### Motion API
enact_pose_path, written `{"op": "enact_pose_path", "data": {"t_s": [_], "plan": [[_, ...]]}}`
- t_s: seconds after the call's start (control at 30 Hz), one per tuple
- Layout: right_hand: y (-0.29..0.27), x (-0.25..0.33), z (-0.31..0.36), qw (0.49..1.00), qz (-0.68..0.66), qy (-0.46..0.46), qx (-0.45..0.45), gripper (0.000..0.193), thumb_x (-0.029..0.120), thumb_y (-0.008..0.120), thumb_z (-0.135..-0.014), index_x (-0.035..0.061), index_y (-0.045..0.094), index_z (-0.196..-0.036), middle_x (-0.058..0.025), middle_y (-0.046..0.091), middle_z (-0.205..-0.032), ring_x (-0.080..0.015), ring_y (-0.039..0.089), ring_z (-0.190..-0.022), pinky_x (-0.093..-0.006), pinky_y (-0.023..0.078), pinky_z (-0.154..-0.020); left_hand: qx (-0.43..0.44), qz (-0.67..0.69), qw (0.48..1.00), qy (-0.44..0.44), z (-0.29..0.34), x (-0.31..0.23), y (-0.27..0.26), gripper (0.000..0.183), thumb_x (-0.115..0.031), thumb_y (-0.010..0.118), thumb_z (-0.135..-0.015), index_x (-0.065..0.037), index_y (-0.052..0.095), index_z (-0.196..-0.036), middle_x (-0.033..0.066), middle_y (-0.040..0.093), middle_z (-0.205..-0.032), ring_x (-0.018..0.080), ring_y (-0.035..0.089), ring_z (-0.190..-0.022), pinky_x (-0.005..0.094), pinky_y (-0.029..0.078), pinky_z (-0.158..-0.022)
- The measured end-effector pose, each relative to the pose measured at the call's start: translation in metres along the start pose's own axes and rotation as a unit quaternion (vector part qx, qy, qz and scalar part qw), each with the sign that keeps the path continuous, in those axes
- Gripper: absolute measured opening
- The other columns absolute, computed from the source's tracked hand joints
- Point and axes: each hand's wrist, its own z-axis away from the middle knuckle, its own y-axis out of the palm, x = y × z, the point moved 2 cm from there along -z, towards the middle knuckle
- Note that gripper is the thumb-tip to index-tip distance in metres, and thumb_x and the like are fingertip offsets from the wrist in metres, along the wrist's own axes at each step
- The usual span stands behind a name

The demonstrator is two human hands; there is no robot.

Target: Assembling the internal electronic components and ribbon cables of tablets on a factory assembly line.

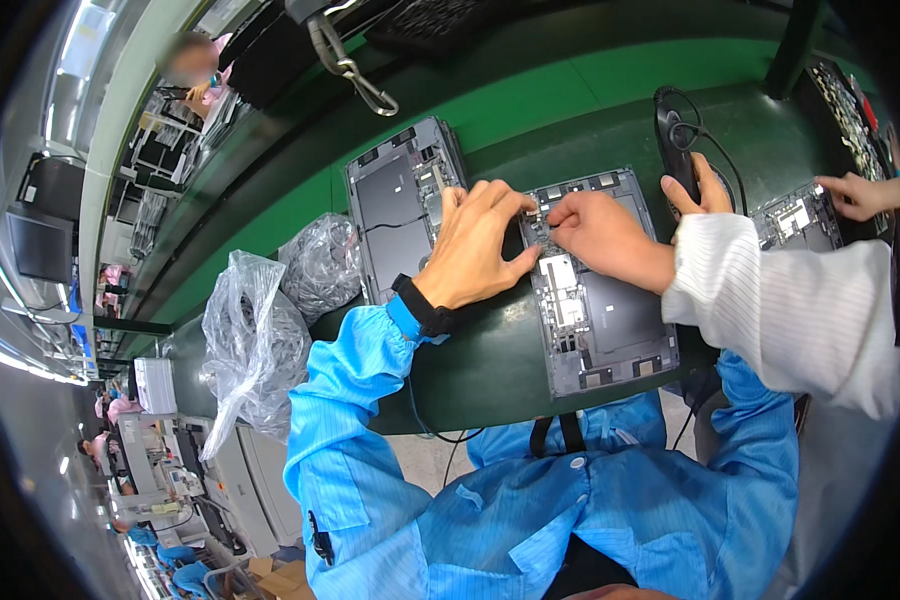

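Observation:
An opened laptop base (610, 310) lies in front of me, its circuit board and flat dark battery area exposed. My left hand (480, 245), with a black strap at the wrist, reaches over its left edge. The fingers are spread, with index finger and thumb at the board. A co-worker's hand (610, 240) in a white knit sleeve comes from the right, its fingertips pinched on the same board. Beyond that sleeve, my right hand (708, 190) is wrapped round a black corded handheld tool (674, 140). The sleeve hides part of my right wrist and forearm.
A second opened laptop base (395, 200) lies to the left. Clear plastic bags (255, 340) sit farther left on the green bench (470, 375). At the right, another hand (860, 195) points by a part with exposed circuitry (795, 220). A metal hook (375, 98) hangs above.

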Motion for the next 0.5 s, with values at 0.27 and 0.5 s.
{"op": "enact_pose_path", "data": {"t_s": [0.27, 0.5], "plan": [[0.014, 0.027, -0.023, 0.982, 0.165, -0.069, 0.065, 0.016, 0.017, 0.077, -0.081, 0.0034, 0.074, -0.088, -0.0151, 0.075, -0.082, -0.0332, 0.074, -0.081, -0.0437, 0.057, -0.075, -0.047, 0.019, 0.998, -0.036, 0.025, -0.002, -0.019, 0.032, -0.014, 0.08, -0.079, -0.005, 0.069, -0.108, 0.0081, 0.067, -0.106, 0.0293, 0.061, -0.106, 0.0409, 0.041, -0.093], [0.007, 0.03, -0.028, 0.961, 0.223, -0.104, 0.125, 0.015, 0.018, 0.082, -0.079, 0.0057, 0.074, -0.084, -0.0091, 0.074, -0.077, -0.0257, 0.072, -0.075, -0.0388, 0.056, -0.073, -0.066, 0.017, 0.998, -0.01, 0.038, 0.003, -0.01, 0.04, -0.021, 0.085, -0.078, -0.005, 0.067, -0.11, 0.0099, 0.067, -0.114, 0.032, 0.059, -0.117, 0.0469, 0.036, -0.108]]}}
